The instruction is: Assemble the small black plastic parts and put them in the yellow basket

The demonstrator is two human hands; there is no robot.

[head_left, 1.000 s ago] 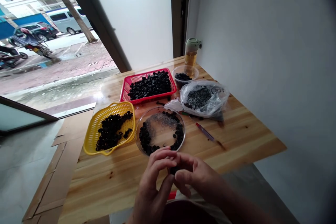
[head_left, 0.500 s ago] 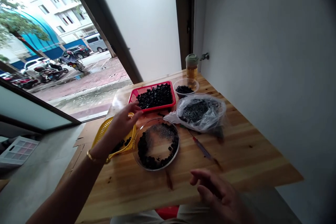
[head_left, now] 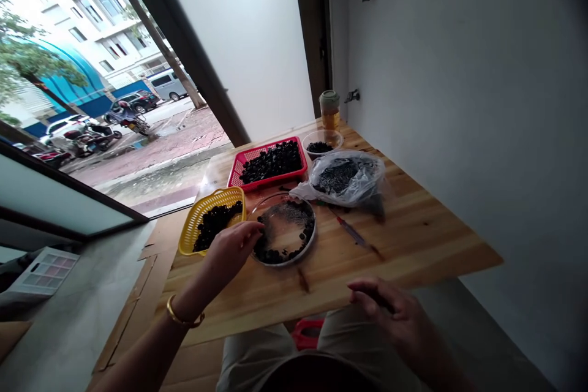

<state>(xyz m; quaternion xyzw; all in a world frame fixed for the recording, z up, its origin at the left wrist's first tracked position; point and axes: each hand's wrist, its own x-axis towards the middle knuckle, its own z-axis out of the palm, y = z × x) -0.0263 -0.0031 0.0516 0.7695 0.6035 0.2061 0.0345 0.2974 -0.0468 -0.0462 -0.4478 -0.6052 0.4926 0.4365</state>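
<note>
My left hand (head_left: 236,246), with a gold bangle on the wrist, reaches over the left rim of a round clear dish (head_left: 313,244). Its fingertips are pinched together at the small black pieces (head_left: 275,255) lying around the inside of that dish; what sits between them is too small to make out. Just left of it stands a yellow basket (head_left: 188,234) holding more black pieces. Over the near table edge hovers my right hand (head_left: 390,312), loosely curled, thumb and forefinger slightly apart, nothing visible between them.
Behind the dish are a red basket (head_left: 236,176) heaped with black pieces, a clear bowl (head_left: 339,142) and a plastic bag (head_left: 367,187) of dark bits. A thin tool with a red tip (head_left: 351,231) lies on the wooden table (head_left: 427,251). A lidded jar (head_left: 329,111) stands at the back.
My left hand has moved from above the yellow basket, near the red one, down to the dish's left rim, its fingers closing to a pinch. The camera view has shifted somewhat.
</note>
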